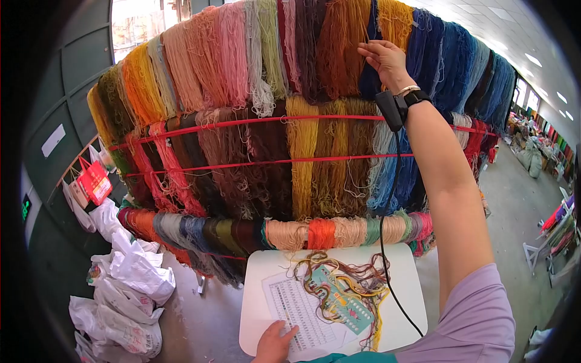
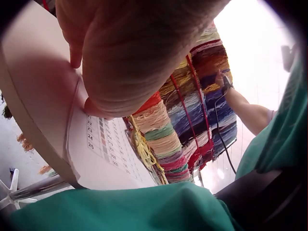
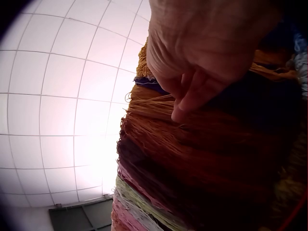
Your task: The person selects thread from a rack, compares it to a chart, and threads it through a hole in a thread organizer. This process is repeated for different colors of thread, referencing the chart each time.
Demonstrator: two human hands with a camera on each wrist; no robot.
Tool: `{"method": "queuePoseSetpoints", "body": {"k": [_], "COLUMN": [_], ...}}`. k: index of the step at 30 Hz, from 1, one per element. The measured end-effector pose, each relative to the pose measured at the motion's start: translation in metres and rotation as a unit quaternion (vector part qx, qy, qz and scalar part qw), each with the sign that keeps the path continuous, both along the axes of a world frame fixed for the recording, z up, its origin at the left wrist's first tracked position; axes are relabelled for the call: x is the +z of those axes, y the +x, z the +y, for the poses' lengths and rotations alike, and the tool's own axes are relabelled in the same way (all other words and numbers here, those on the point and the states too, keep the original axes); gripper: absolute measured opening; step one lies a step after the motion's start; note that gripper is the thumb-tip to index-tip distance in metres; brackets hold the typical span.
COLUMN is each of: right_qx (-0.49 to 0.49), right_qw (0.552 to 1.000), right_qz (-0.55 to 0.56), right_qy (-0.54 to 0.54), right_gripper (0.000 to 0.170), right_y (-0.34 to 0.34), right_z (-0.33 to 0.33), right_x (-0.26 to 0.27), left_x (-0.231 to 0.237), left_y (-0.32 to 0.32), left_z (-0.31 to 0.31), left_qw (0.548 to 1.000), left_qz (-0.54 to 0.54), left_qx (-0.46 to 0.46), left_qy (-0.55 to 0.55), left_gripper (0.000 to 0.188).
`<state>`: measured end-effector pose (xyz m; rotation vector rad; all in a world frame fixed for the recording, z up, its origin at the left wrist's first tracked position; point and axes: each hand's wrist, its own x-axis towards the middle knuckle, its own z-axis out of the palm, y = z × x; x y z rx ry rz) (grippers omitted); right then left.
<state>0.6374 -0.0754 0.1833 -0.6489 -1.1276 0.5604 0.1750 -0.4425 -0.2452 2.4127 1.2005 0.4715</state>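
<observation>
Raised to the top row of the rack, my right hand point(image 1: 387, 60) pinches a few strands at the edge of a rust-brown yarn hank point(image 1: 345, 51). In the right wrist view, thumb and fingertips meet on this brown yarn point(image 3: 159, 130). A dark blue hank point(image 1: 370, 81) hangs just beneath that hand. My left hand point(image 1: 275, 343) rests on a printed chart sheet point(image 1: 296, 308), with its fingers spread on the paper. Beside it on the white table point(image 1: 260, 266) lies a green card with holes point(image 1: 345, 299), with loose multicoloured threads point(image 1: 363, 278) strung on and over it.
Hanks of many colours cover the rack, crossed by red bars point(image 1: 242, 121). White plastic bags point(image 1: 130, 284) are piled on the floor at left. A red bag point(image 1: 94, 181) hangs by the wall. A black cable point(image 1: 387, 242) runs down from the right wrist across the table.
</observation>
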Motion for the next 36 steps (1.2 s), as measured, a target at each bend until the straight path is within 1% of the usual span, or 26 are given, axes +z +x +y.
{"method": "queuePoseSetpoints", "body": {"k": [3, 6, 9, 12, 14, 18, 21, 24, 27, 28, 29, 31, 32, 33, 35, 36], "right_qx": [-0.016, -0.017, -0.051, -0.100, -0.137, -0.216, -0.330, -0.287, -0.182, -0.205, -0.356, -0.314, -0.219, -0.121, -0.006, 0.010], "right_qw": [1.000, 1.000, 0.999, 0.995, 0.987, 0.962, 0.911, 0.939, 0.969, 0.949, 0.850, 0.843, 0.887, 0.920, 0.923, 0.917], "right_qz": [0.004, 0.012, 0.010, -0.025, -0.076, -0.163, -0.248, -0.183, -0.166, -0.229, -0.360, -0.428, -0.404, -0.374, -0.363, -0.362], "right_qy": [0.011, 0.019, 0.002, -0.013, -0.019, -0.033, -0.014, -0.041, 0.011, 0.069, 0.145, 0.084, 0.038, -0.009, -0.128, -0.165], "right_gripper": [0.020, 0.021, 0.015, 0.012, 0.012, 0.012, 0.012, 0.011, 0.012, 0.013, 0.014, 0.013, 0.012, 0.012, 0.013, 0.014], "right_y": [0.001, 0.001, -0.002, -0.006, -0.008, -0.019, -0.006, 0.001, 0.008, 0.011, 0.017, 0.002, -0.001, -0.003, -0.004, 0.004], "right_z": [0.002, 0.003, 0.004, 0.005, 0.004, -0.018, -0.026, -0.040, -0.040, -0.035, -0.036, -0.068, -0.080, -0.094, -0.135, -0.151], "right_x": [-0.001, -0.002, 0.000, 0.005, 0.004, 0.000, -0.012, -0.019, -0.027, -0.033, -0.044, -0.059, -0.073, -0.089, -0.125, -0.146], "left_x": [0.002, -0.001, -0.001, -0.004, -0.004, -0.005, -0.001, 0.005, 0.004, 0.005, 0.007, 0.006, 0.003, -0.001, -0.020, -0.025], "left_y": [0.001, 0.000, 0.002, 0.002, 0.001, 0.000, 0.002, 0.002, 0.001, 0.001, 0.002, 0.000, -0.001, -0.002, -0.005, -0.007], "left_z": [0.001, 0.001, 0.000, 0.000, -0.001, -0.002, -0.003, -0.003, -0.004, -0.005, -0.005, -0.007, -0.006, -0.006, 0.000, 0.000], "left_qw": [1.000, 1.000, 1.000, 1.000, 1.000, 1.000, 1.000, 1.000, 1.000, 1.000, 1.000, 0.999, 0.999, 0.999, 0.997, 0.996], "left_qz": [0.003, -0.002, -0.011, -0.012, -0.010, -0.009, -0.003, 0.003, 0.025, 0.026, 0.027, 0.032, 0.036, 0.040, 0.049, 0.054], "left_qx": [0.002, 0.004, 0.017, 0.017, 0.014, 0.011, 0.012, 0.011, -0.001, -0.005, -0.008, -0.012, -0.013, -0.014, -0.010, -0.008], "left_qy": [-0.003, -0.005, -0.014, -0.004, 0.005, 0.013, -0.001, -0.028, -0.003, 0.003, 0.009, 0.021, 0.027, 0.032, 0.055, 0.066], "left_gripper": [0.052, 0.051, 0.051, 0.051, 0.051, 0.051, 0.051, 0.052, 0.053, 0.053, 0.054, 0.052, 0.051, 0.049, 0.050, 0.051]}}
